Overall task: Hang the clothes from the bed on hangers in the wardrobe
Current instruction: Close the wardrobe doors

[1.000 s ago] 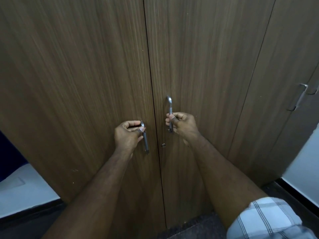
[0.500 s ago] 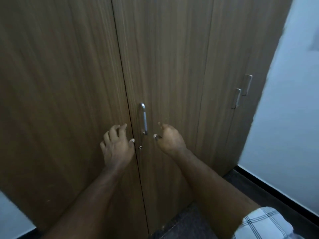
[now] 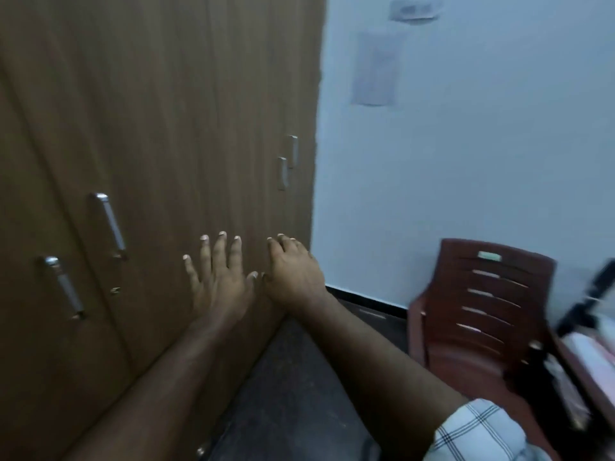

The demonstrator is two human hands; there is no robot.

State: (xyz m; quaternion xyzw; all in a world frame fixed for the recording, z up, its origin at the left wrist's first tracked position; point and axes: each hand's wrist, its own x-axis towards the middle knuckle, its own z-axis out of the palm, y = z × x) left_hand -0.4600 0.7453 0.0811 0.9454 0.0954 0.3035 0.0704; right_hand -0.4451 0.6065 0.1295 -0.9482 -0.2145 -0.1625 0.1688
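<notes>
Head view: the brown wardrobe (image 3: 159, 128) fills the left half of the frame, doors closed, metal handles (image 3: 111, 226) at lower left. Left hand (image 3: 221, 281) at centre, fingers spread, holding nothing. Right hand (image 3: 294, 271) just beside it, fingers loosely extended, empty. A maroon plastic chair (image 3: 479, 307) stands lower right against the pale wall (image 3: 466, 161). Picture blurred.

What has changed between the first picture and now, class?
Both hands let go of the door handles: the left hand and right hand are now open and empty. The view swung right, showing a wall and chair. The wardrobe doors stayed shut.
</notes>
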